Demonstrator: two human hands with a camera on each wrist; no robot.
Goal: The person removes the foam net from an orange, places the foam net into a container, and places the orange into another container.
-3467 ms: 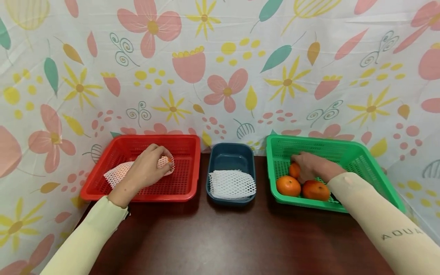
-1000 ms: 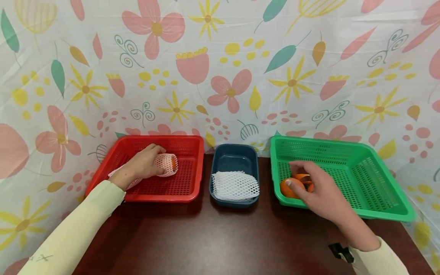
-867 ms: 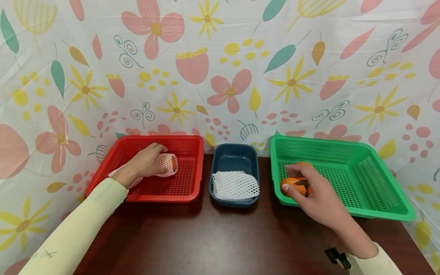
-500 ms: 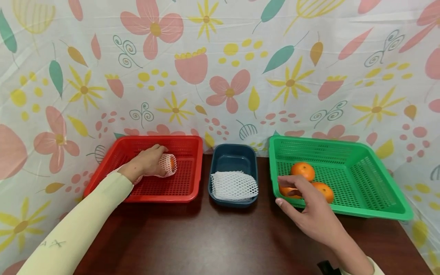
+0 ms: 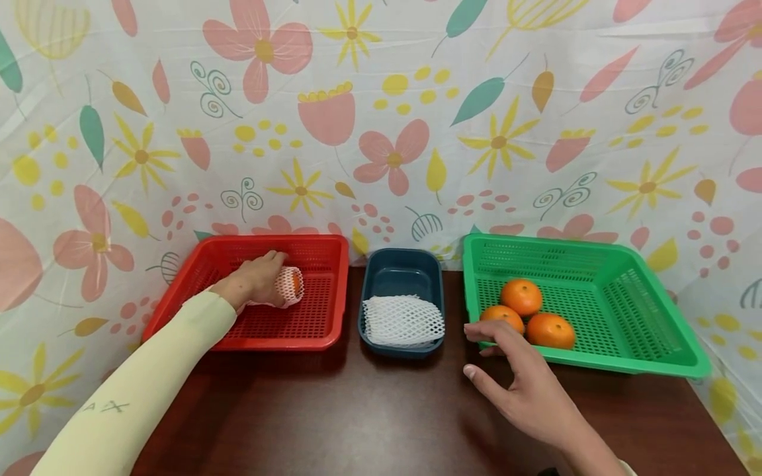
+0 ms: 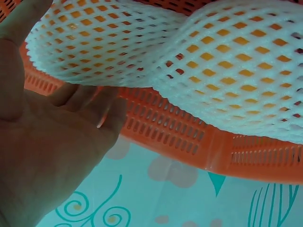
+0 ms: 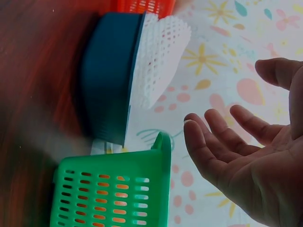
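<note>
My left hand [image 5: 256, 277] is inside the red basket, with thumb and fingers around a netted orange [image 5: 292, 285]. The left wrist view shows the netted orange [image 6: 80, 40] between thumb and fingers, beside a second netted one [image 6: 241, 66]. My right hand [image 5: 530, 387] hovers at the front left edge of the green basket, fingers spread and holding nothing. Three bare oranges lie in that basket: a rear one [image 5: 521, 297], a left one [image 5: 502, 318] partly behind my fingers, and a right one [image 5: 551, 330].
The red basket [image 5: 280, 343] stands left, the green basket [image 5: 643, 365] right. Between them a dark blue tray [image 5: 400, 254] holds white foam nets [image 5: 405, 320]. A brown table [image 5: 357, 410] lies in front, and a flowered cloth [image 5: 393, 99] hangs behind.
My right hand has let go of the oranges and drawn back toward me and left, out over the basket's front edge. My left hand has shifted slightly around the netted orange.
</note>
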